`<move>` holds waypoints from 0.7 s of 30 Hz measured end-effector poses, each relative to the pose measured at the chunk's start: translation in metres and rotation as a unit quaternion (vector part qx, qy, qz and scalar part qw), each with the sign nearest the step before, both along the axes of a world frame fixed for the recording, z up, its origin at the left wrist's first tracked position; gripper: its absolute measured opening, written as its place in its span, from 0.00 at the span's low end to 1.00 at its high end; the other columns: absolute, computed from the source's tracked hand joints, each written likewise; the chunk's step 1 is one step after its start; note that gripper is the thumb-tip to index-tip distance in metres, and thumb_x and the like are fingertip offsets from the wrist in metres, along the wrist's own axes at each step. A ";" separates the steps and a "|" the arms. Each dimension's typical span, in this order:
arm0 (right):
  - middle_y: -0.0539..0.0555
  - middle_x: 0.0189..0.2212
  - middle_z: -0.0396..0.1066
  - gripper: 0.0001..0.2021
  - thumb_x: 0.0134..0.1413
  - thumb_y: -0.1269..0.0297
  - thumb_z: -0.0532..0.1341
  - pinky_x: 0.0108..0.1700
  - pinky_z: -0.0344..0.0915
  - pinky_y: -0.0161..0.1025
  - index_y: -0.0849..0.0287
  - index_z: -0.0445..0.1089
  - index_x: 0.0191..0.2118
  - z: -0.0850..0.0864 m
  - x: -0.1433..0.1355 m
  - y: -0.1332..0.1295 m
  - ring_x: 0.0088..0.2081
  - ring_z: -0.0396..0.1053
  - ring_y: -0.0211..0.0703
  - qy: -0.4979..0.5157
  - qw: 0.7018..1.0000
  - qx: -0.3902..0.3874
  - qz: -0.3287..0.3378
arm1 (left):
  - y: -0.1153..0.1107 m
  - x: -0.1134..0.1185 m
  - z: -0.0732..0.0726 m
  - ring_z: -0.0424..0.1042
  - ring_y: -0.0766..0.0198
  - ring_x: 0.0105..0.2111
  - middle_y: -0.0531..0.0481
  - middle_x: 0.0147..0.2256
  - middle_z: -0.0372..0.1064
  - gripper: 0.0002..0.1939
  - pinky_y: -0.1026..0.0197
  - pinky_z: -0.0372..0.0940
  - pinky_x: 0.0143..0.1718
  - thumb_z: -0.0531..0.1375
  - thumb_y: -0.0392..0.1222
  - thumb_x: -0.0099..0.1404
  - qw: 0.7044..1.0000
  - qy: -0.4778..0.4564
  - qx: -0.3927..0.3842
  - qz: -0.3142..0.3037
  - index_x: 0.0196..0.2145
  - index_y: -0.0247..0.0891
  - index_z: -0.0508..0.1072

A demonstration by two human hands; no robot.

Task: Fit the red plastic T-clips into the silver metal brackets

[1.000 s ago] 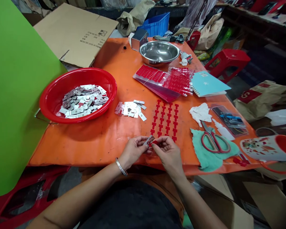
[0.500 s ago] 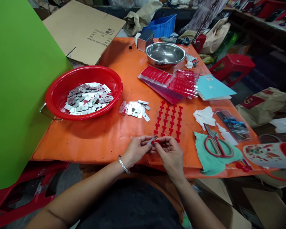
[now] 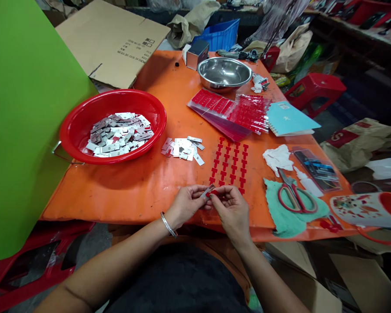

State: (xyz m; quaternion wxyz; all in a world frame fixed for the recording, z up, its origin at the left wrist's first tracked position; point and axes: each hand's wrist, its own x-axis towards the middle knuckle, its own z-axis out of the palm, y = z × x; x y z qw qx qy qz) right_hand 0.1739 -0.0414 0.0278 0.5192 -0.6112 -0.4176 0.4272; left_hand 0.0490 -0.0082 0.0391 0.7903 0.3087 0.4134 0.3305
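Note:
Near the table's front edge my left hand (image 3: 191, 199) pinches a small flat metal plate (image 3: 207, 191). Against it my right hand (image 3: 232, 208) holds a small red sticker (image 3: 212, 194) between thumb and finger; the fingers partly hide both pieces. Rows of red T-shaped stickers (image 3: 233, 167) lie on the orange table (image 3: 133, 191) just beyond my hands. Left of them is a loose pile of similar metal plates (image 3: 183, 148). A red basin (image 3: 73, 132) at the left holds many more plates.
Red sticker sheets (image 3: 211, 104), a steel bowl (image 3: 224, 74) and a blue notebook (image 3: 289, 118) lie farther back. On the right, scissors (image 3: 295, 198) rest on a green cloth (image 3: 273, 217), beside a patterned mug (image 3: 358, 208). A cardboard box (image 3: 114, 43) stands back left, near a green panel (image 3: 29, 121).
The view has shifted very slightly. Both hands keep almost the same pose around the plate and the red sticker.

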 end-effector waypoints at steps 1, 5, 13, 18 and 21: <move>0.50 0.29 0.68 0.11 0.47 0.60 0.64 0.28 0.72 0.37 0.58 0.64 0.33 0.000 0.000 0.000 0.26 0.70 0.39 -0.001 1.000 0.001 -0.001 | 0.000 0.000 0.000 0.72 0.67 0.28 0.45 0.31 0.74 0.21 0.64 0.68 0.35 0.68 0.43 0.47 1.000 0.001 0.001 -0.001 0.38 0.28 0.73; 0.51 0.29 0.69 0.09 0.49 0.62 0.63 0.28 0.72 0.37 0.58 0.64 0.34 0.000 -0.001 -0.001 0.27 0.70 0.39 -0.023 1.000 0.012 -0.003 | 0.000 0.000 0.002 0.73 0.67 0.29 0.45 0.31 0.74 0.21 0.65 0.68 0.36 0.67 0.42 0.48 1.000 0.000 0.003 -0.004 0.39 0.28 0.73; 0.51 0.30 0.68 0.05 0.55 0.63 0.59 0.30 0.72 0.38 0.57 0.65 0.36 -0.002 -0.004 -0.007 0.27 0.70 0.38 -0.117 0.991 0.064 0.013 | 0.000 0.002 -0.004 0.72 0.68 0.25 0.47 0.27 0.74 0.15 0.64 0.69 0.32 0.65 0.40 0.52 0.999 0.021 0.014 0.028 0.36 0.28 0.73; 0.57 0.40 0.65 0.04 0.55 0.64 0.58 0.30 0.69 0.37 0.58 0.68 0.34 0.005 -0.002 -0.005 0.39 0.68 0.44 -0.227 0.967 0.113 -0.011 | -0.002 0.001 -0.007 0.72 0.68 0.24 0.48 0.26 0.74 0.15 0.65 0.69 0.31 0.65 0.42 0.52 0.998 0.020 0.035 0.038 0.35 0.29 0.74; 0.58 0.41 0.62 0.05 0.53 0.64 0.59 0.28 0.68 0.36 0.59 0.68 0.31 0.010 0.000 0.001 0.41 0.66 0.45 -0.222 0.969 0.103 -0.026 | -0.002 0.001 -0.007 0.73 0.67 0.25 0.49 0.25 0.73 0.16 0.64 0.70 0.32 0.65 0.44 0.52 0.999 0.019 0.036 0.032 0.36 0.30 0.73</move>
